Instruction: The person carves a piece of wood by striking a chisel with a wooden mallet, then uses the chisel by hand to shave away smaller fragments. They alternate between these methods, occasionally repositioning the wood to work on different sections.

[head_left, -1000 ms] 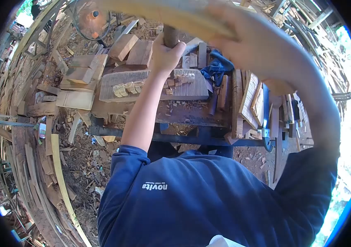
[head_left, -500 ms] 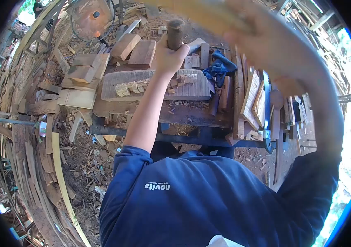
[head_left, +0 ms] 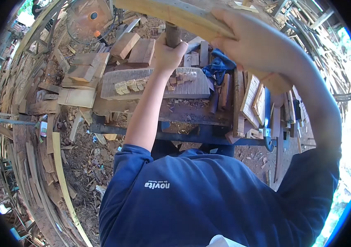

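Observation:
My left hand point(head_left: 168, 55) is wrapped round the upright wooden handle point(head_left: 173, 35) of a chisel, whose blade is hidden behind the hand and forearm. With my right hand point(head_left: 247, 41) I grip a long wooden mallet point(head_left: 175, 14); its striking part crosses over the top of the chisel handle, appearing to touch it, and its rounded grip end sticks out below my wrist. Beneath the left forearm lies a thick grey wood block point(head_left: 115, 80) with rough, pale cut pieces point(head_left: 132, 86) along its middle.
Offcuts point(head_left: 128, 45) and boards point(head_left: 86, 68) crowd the bench's left side. A blue cloth point(head_left: 218, 66) lies at right, beside upright planks point(head_left: 238, 103) and a blue clamp bar point(head_left: 267, 111). A round fan point(head_left: 91, 18) stands at the far left. Chips litter the ground.
The mallet has come down from above onto the top of the chisel handle, with my right hand lowering. My left hand has barely shifted.

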The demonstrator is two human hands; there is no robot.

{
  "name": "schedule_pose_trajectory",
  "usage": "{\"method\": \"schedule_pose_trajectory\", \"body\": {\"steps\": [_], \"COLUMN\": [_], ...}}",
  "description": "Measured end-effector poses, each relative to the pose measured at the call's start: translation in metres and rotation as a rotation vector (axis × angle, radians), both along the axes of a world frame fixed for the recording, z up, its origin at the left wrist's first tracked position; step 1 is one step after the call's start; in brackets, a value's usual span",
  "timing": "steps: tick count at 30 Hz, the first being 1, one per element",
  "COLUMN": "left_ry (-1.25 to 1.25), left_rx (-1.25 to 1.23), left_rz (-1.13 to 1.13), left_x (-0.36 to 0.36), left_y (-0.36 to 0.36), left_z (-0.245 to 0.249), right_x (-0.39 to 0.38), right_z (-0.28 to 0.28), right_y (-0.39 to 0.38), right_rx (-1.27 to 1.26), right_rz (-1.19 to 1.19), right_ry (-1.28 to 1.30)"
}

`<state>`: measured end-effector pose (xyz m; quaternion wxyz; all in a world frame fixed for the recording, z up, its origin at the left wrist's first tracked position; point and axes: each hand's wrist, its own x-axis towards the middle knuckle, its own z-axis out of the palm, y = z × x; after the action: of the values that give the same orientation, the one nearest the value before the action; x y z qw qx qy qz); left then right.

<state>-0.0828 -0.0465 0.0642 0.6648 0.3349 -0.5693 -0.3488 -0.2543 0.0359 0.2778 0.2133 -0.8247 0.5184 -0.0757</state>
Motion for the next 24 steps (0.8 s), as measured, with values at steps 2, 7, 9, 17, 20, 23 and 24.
{"method": "schedule_pose_trajectory", "body": {"steps": [2, 7, 9, 17, 20, 23, 24], "left_ry": [-0.014, 0.049, 0.014, 0.033, -0.009, -0.022, 0.011], "left_rx": [0.009, 0.015, 0.018, 0.012, 0.019, 0.009, 0.000], "left_rz": [0.020, 0.057, 0.063, 0.028, 0.063, 0.077, 0.067], "left_x": [0.000, 0.001, -0.001, -0.002, 0.001, 0.000, -0.002], "left_y": [-0.008, -0.011, -0.009, -0.013, -0.016, -0.014, -0.012], "left_z": [-0.007, -0.006, -0.005, -0.007, -0.011, -0.009, -0.007], "right_x": [0.008, 0.020, 0.014, -0.033, -0.007, 0.014, 0.018], "right_z": [0.027, 0.043, 0.023, 0.041, 0.058, 0.049, 0.045], "right_y": [0.004, 0.015, -0.006, -0.048, -0.013, -0.012, -0.013], "right_rx": [0.016, -0.418, -0.582, 0.035, -0.456, -0.379, -0.293], "right_rz": [-0.043, -0.161, -0.175, 0.491, 0.136, -0.301, -0.353], "right_ry": [0.031, -0.292, -0.482, -0.261, -0.394, -0.313, -0.306]}}
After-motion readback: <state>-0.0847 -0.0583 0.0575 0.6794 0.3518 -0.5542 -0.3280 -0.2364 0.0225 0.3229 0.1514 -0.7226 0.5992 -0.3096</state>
